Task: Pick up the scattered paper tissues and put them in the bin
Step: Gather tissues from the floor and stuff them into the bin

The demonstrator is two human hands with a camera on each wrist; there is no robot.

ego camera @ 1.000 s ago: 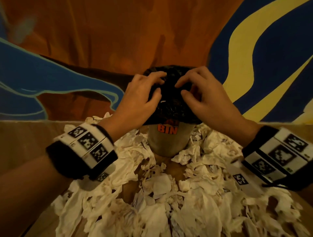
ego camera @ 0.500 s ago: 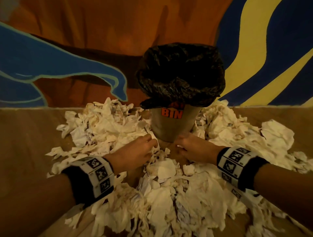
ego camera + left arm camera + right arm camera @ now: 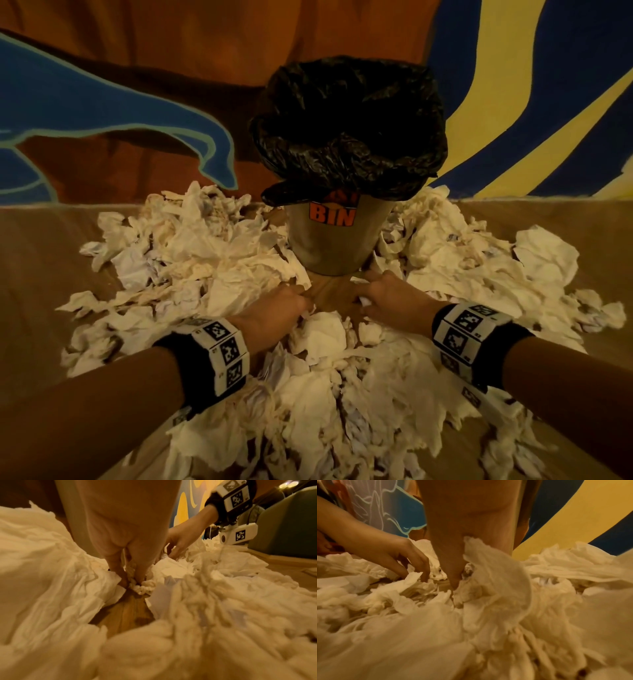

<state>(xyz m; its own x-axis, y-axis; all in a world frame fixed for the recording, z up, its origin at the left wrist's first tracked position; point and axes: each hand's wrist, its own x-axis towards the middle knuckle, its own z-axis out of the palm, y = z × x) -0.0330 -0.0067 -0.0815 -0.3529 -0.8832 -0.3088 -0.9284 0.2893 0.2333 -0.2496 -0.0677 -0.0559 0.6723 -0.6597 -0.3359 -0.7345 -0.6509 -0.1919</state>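
Observation:
A tan bin (image 3: 337, 240) marked BIN, with a black liner (image 3: 349, 130) over its rim, stands upright in a wide heap of crumpled white tissues (image 3: 219, 260). Both hands are low in front of its base. My left hand (image 3: 301, 303) has its fingers (image 3: 120, 577) curled down, pinching a twisted tissue (image 3: 142, 586) against the wooden floor. My right hand (image 3: 363, 296) reaches in from the right, its fingers (image 3: 453, 580) curled into a small tissue wad (image 3: 365, 301); another tissue (image 3: 489, 566) drapes against its palm.
Tissues lie on both sides of the bin and across the floor (image 3: 41, 274) toward me. A painted wall (image 3: 137, 68) rises right behind the bin. A strip of bare wood (image 3: 126, 609) shows between the hands. A dark green object (image 3: 288, 527) stands at the right.
A second ago both hands were up at the bin's liner rim. They dropped to the floor in front of the bin and now curl into tissues there.

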